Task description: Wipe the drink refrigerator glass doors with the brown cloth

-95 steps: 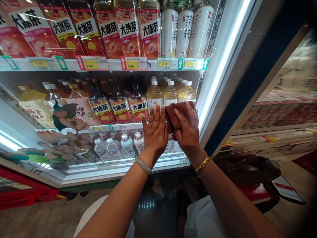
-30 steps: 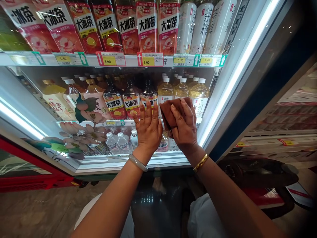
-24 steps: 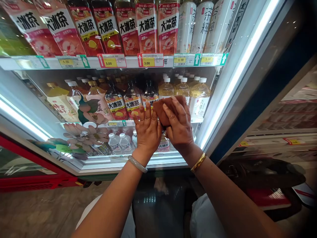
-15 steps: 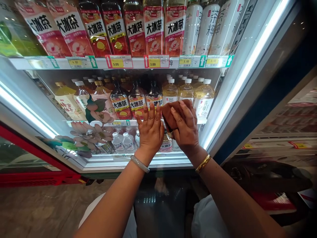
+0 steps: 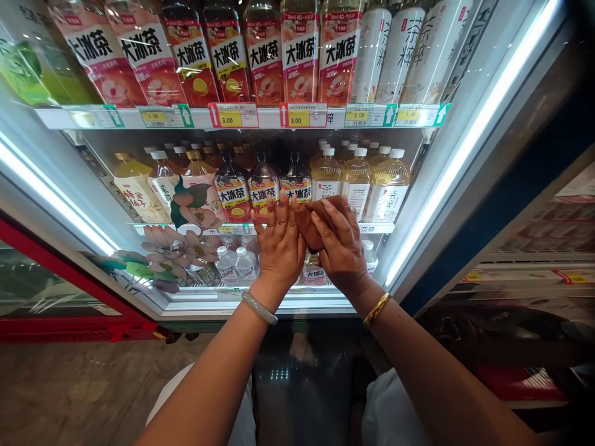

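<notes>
Two hands work low on the glass door (image 5: 441,155) in the head view: the left hand (image 5: 279,244) lies flat, fingers together, bracing; beside its fingertips the right hand (image 5: 343,248) presses a brown cloth (image 5: 309,220) under extended fingers. Wiping looks midway, with the upper glass seemingly left.

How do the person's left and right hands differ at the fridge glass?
The left hand lies flat and bare on the glass fridge door, fingers straight; the right hand presses a folded brown cloth against it. The left wrist wears a pale green bangle, the right a gold bangle. Both hands point up, side by side.
</notes>
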